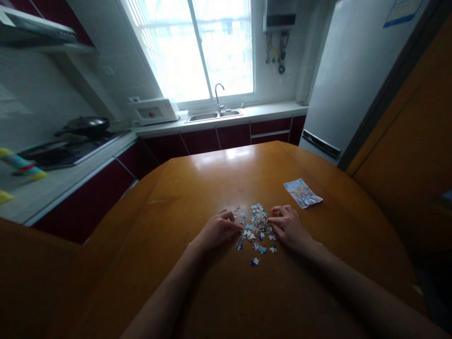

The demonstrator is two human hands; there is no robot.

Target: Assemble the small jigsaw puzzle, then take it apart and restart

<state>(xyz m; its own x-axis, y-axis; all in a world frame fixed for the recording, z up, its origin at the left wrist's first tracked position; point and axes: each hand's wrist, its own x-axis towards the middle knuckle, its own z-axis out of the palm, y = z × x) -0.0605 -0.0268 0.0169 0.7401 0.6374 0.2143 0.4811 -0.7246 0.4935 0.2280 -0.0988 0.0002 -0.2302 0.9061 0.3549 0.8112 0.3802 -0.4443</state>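
A loose heap of small jigsaw puzzle pieces (259,221) lies on the wooden table, some blue and white, others pale or patterned. My left hand (219,229) rests at the heap's left side, fingers curled together and tips by the nearest pieces; whatever they may hold is hidden. On the opposite side, my right hand (287,226) has its fingers apart, with the fingertips touching the right edge of the heap. One stray puzzle piece (254,262) lies nearer to me than the rest. Several pieces show just beyond my left fingers.
The rounded wooden table (226,183) bears a creased picture sheet (302,193) beyond my right hand. Farther off are a sink (203,116) with a faucet, a microwave (155,111), a stove with a dark pan (87,126), and a tall fridge (353,70) at right.
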